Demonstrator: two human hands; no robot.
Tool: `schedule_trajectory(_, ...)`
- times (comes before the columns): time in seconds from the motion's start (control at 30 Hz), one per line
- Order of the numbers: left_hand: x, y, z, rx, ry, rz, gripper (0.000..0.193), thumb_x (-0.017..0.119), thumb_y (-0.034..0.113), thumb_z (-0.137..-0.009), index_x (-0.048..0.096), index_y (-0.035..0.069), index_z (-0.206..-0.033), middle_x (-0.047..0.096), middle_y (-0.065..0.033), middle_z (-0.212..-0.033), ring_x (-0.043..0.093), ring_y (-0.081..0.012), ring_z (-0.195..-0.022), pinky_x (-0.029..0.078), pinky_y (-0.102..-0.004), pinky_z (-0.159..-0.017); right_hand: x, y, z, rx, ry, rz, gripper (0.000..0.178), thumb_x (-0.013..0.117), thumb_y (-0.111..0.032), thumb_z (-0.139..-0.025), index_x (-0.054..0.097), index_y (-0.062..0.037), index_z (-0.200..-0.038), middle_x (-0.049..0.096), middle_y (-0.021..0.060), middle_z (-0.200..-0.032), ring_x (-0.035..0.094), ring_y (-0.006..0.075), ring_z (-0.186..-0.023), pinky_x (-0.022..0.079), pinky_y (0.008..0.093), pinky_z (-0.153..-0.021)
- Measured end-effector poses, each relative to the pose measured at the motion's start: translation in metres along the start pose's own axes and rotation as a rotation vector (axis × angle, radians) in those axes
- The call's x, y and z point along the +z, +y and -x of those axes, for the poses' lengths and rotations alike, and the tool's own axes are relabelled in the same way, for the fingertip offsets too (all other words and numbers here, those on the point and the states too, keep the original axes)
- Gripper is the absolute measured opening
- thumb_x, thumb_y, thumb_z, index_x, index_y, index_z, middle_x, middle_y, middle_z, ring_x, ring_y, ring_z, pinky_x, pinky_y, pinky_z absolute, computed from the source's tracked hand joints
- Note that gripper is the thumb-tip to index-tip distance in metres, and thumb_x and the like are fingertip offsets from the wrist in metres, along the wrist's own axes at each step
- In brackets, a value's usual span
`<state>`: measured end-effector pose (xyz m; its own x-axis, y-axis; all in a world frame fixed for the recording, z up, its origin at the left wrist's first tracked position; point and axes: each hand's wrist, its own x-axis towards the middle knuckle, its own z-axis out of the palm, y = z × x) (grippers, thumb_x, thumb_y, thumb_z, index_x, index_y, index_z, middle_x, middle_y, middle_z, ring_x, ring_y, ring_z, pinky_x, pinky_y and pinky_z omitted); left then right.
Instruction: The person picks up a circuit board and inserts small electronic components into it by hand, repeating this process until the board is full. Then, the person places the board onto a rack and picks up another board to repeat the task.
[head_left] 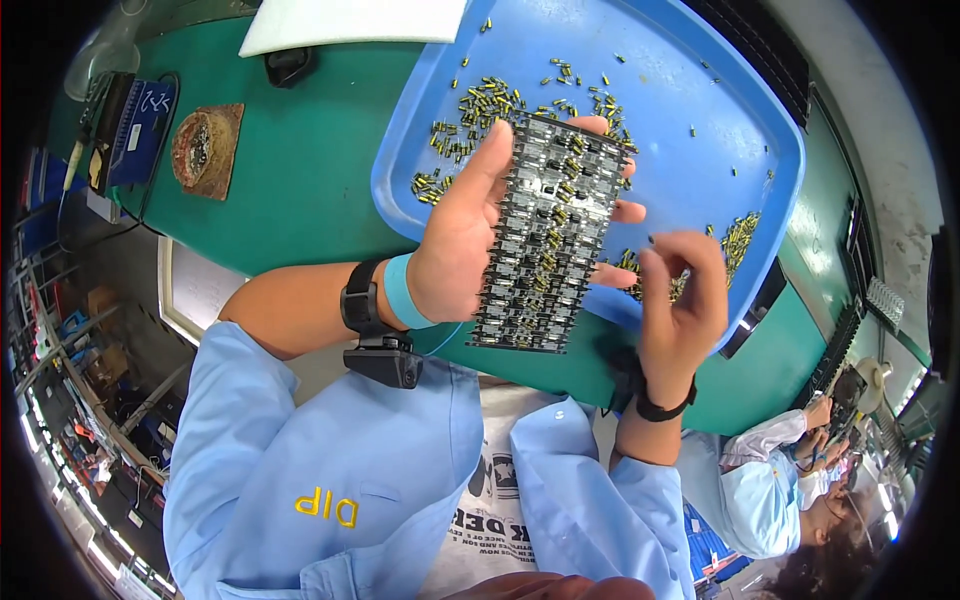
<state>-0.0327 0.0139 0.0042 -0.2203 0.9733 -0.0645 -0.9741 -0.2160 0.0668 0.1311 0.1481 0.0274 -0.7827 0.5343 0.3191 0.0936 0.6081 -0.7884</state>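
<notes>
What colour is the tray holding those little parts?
The shallow, round-cornered plastic tray is blue, clearest in the head view.

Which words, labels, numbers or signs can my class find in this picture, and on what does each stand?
Wording is left uncopied.
Yellow letters: on the blue jacket; legible.
Dark print: on the white shirt; partly covered.
White handwriting and pale label: on the blue box, upper left; label too small to read.
Dark panel in the left hand: nothing readable.

Green worktable (320,150), cluttered shelving (152,402)
</notes>
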Motion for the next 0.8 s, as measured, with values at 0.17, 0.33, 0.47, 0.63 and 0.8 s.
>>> schedule_trajectory(0.17,0.000,0.002,0.003,-0.001,-0.039,0.046,0.072,0.034,0.059,-0.111,0.023,0.017,-0.169,0.036,-0.0198,-0.167,0.044,-0.0407,-0.149,0.040,-0.0738,-0.116,-0.001,0.013,-0.008,0.055,-0.326,0.259,0.024,0.073,0.005,-0.084,0.070,-0.0037,-0.107,0.070,0.0091,-0.104,0.062,0.0259,-0.089,0.050,0.0377,-0.081)
schedule_trajectory(0.33,-0.003,0.002,0.002,0.006,-0.053,0.040,0.070,0.036,0.052,-0.111,0.022,0.017,-0.170,0.035,-0.0203,-0.166,0.045,-0.0422,-0.148,0.039,-0.0734,-0.117,-0.002,0.018,-0.006,-0.042,-0.462,0.345,0.025,0.073,0.006,-0.085,0.072,-0.0022,-0.109,0.072,0.0100,-0.107,0.068,0.0234,-0.090,0.052,0.0332,-0.078)
schedule_trajectory(0.47,-0.001,0.002,0.002,0.010,-0.019,0.022,0.069,0.036,0.051,-0.111,0.023,0.017,-0.170,0.035,-0.0205,-0.166,0.047,-0.0416,-0.146,0.039,-0.0724,-0.118,-0.007,0.016,0.000,0.153,-0.274,0.057,0.020,0.074,0.007,-0.088,0.075,0.0005,-0.107,0.073,0.0100,-0.108,0.072,0.0198,-0.088,0.054,0.0303,-0.076)
schedule_trajectory(0.63,-0.004,0.003,0.001,0.010,-0.017,0.004,0.068,0.034,0.051,-0.111,0.023,0.017,-0.170,0.036,-0.0202,-0.166,0.049,-0.0396,-0.145,0.040,-0.0713,-0.118,-0.008,0.021,0.003,0.314,-0.094,-0.239,0.013,0.073,0.007,-0.093,0.076,0.0039,-0.105,0.075,0.0102,-0.104,0.073,0.0169,-0.087,0.056,0.0271,-0.077)
schedule_trajectory(0.8,0.001,0.002,0.001,0.035,0.048,-0.008,0.064,0.034,0.051,-0.111,0.037,0.014,-0.163,0.049,-0.0185,-0.156,0.054,-0.0381,-0.140,0.047,-0.0686,-0.112,-0.009,0.015,0.000,0.381,-0.008,-0.416,0.013,0.072,0.007,-0.097,0.075,0.0064,-0.109,0.076,0.0111,-0.100,0.074,0.0180,-0.093,0.060,0.0278,-0.084)
